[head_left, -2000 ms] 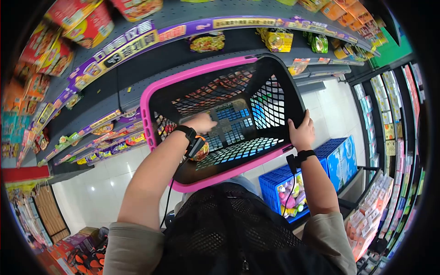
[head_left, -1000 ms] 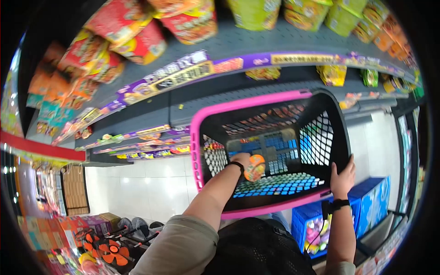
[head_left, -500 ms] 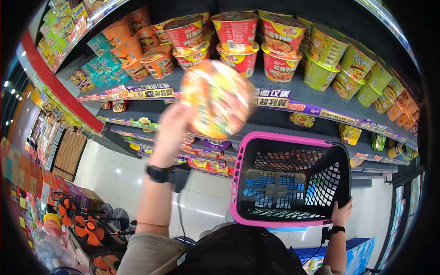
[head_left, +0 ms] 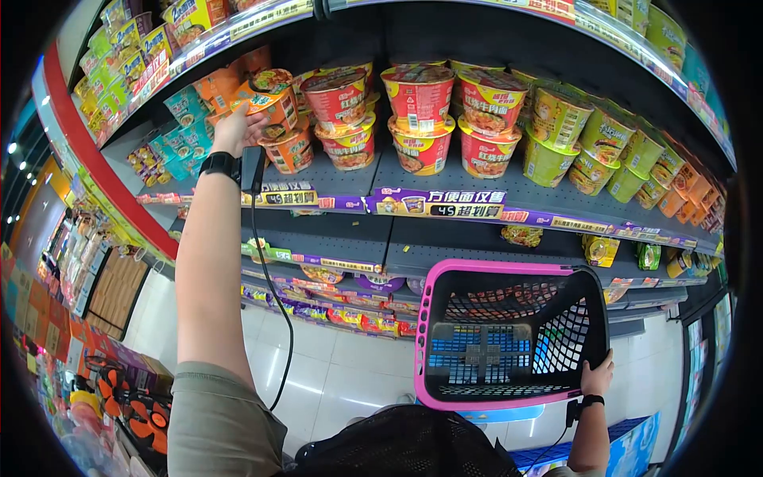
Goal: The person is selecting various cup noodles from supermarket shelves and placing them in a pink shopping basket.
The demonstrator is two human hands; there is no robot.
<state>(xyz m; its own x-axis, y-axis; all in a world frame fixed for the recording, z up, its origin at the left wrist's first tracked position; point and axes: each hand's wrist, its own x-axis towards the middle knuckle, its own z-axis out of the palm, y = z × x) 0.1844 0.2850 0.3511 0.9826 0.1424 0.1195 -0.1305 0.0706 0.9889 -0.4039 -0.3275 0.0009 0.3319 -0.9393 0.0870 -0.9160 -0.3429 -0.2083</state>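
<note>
Stretched out to the upper left, my left hand [head_left: 237, 132] grips an orange instant noodle cup [head_left: 278, 110] by its near side. That cup is tilted, its printed lid partly showing, on or just above another orange noodle cup [head_left: 291, 153] on the shelf. At the lower right, my right hand [head_left: 596, 375] is closed on the right side of a black shopping basket [head_left: 515, 404] with a pink rim. The basket's mesh walls and bottom show, with no goods visible inside.
Red noodle cups [head_left: 340, 102] stand stacked along the shelf [head_left: 381, 176], with green cups [head_left: 560, 123] further right. Purple price strips [head_left: 445, 203] line its front edge. A cable [head_left: 278, 310] hangs from my left wrist. Fans [head_left: 147, 417] stand at the lower left.
My left hand has carried the noodle cup from in front of the shelf, left and up to the orange stack. The basket now sits slightly lower in view, still in my right hand.
</note>
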